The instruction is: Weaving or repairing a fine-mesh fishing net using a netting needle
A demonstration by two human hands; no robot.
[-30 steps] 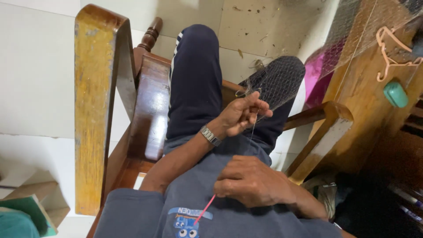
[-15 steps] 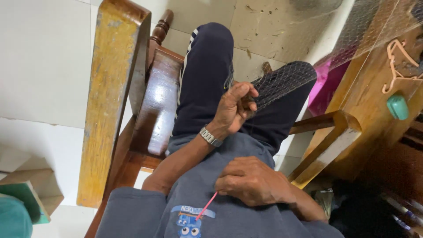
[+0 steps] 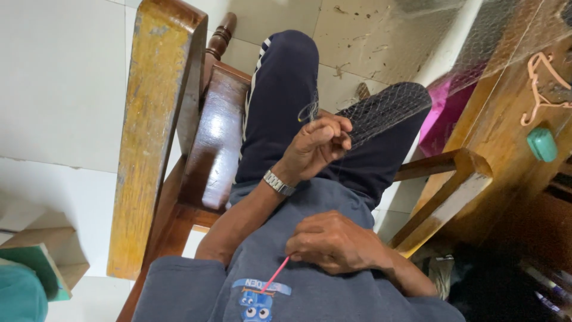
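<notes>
I sit in a wooden chair (image 3: 152, 137) with dark navy trousers (image 3: 280, 89) on my legs. A fine dark net (image 3: 387, 110) lies draped over one knee. My left hand (image 3: 316, 146), with a metal watch (image 3: 279, 182) on its wrist, is raised above my thigh. Its fingers pinch the net's edge, and a loose tuft of thin thread (image 3: 308, 111) sticks up beside them. My right hand (image 3: 336, 241) rests against my grey-blue shirt, closed on a thin pink stick (image 3: 274, 275) that points down toward my chest.
The chair's other armrest (image 3: 453, 185) runs along my right. Beyond it stands brown wooden furniture (image 3: 506, 137) with a peach plastic hanger (image 3: 539, 83) and a teal object (image 3: 541, 144). Pink cloth (image 3: 441, 116) lies behind the knee. A cardboard box (image 3: 44, 262) sits on the white tiled floor.
My left hand has lifted a little and closed tighter on the net. The right hand has stayed on my shirt with the pink stick. The view has shifted slightly.
</notes>
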